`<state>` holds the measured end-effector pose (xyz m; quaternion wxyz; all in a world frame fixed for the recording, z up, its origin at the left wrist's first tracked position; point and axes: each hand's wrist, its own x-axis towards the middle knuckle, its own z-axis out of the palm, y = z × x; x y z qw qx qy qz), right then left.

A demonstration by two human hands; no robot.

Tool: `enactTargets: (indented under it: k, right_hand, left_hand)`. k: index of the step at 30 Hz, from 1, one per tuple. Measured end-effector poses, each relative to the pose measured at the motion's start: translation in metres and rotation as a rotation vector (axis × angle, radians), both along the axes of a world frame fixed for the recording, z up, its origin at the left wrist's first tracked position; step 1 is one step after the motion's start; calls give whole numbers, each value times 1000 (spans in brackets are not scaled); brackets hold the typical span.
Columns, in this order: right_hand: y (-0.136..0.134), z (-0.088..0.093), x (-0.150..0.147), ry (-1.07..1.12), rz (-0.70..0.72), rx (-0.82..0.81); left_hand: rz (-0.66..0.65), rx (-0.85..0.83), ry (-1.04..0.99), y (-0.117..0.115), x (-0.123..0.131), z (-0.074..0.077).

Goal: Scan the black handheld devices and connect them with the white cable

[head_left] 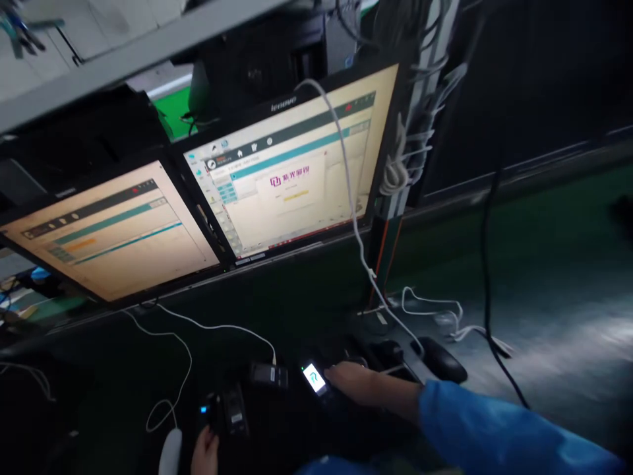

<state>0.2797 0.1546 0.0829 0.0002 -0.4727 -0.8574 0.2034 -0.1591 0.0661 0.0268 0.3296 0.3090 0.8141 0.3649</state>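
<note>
My right hand (352,382), in a blue sleeve, has its fingers closed at the edge of a small dark handheld device (313,379) whose screen glows white with a green-blue logo. Low in the view, my left hand (205,452) pinches a small dark device (206,412) with a little blue lit display. Between the hands lie a dark device with a label (235,410) and another dark device (270,375), which has a white cable plugged in. Shadow hides much of the fingers and of the devices' lower parts.
Two monitors, a left one (113,231) and a Lenovo one (297,191), stand behind the bench, with a white cable (346,155) hanging across the latter. A black mouse (442,360) lies right. A white rounded corded object (171,452) sits left. Bundled cables (395,173) wrap a post.
</note>
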Motion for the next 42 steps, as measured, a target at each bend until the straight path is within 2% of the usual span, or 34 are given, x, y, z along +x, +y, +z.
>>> enactTargets:
  k: [4, 9, 12, 16, 18, 20, 24, 27, 29, 31, 35, 37, 39, 42]
  right_hand:
    - [-18, 0, 4, -10, 18, -105]
    - [-23, 4, 3, 68, -59, -102]
    - [-20, 11, 21, 71, -191, -64]
    - [-21, 16, 63, -64, -499, -22]
    - [-26, 11, 79, -131, -577, -60]
    - [-33, 1, 87, -147, -595, -140]
    - [-41, -21, 87, -95, -669, -246]
    - [-32, -26, 85, -42, -708, -272]
    - [-16, -25, 85, -38, -721, -256]
    - [11, -22, 84, -64, -723, -209]
    - [85, -16, 75, -136, -716, -78]
    - [123, -16, 68, -154, -706, -35]
    - [155, -21, 63, -159, -697, -15]
    - [183, -36, 58, -174, -686, -18]
  left_hand:
    - [-53, -59, -76, -4, 11, -3]
    - [-58, -90, -96, -1, 13, -8]
    - [-92, -98, -121, -2, 13, -6]
    - [-179, -59, -157, -4, 20, -3]
    - [-185, -52, -157, -4, 26, -3]
    - [-172, -60, -162, -4, 31, -3]
    - [-168, -42, -207, -4, 35, 2]
    - [-141, 4, -202, 3, 38, 12]
    - [-113, 30, -170, 19, 41, 21]
    - [-115, 55, -122, 47, 45, 31]
    - [-197, 94, -36, 129, 46, 43]
    - [-229, 101, 3, 173, 42, 42]
    - [-259, 88, 47, 210, 37, 33]
    - [-299, 17, 107, 244, 33, 12]
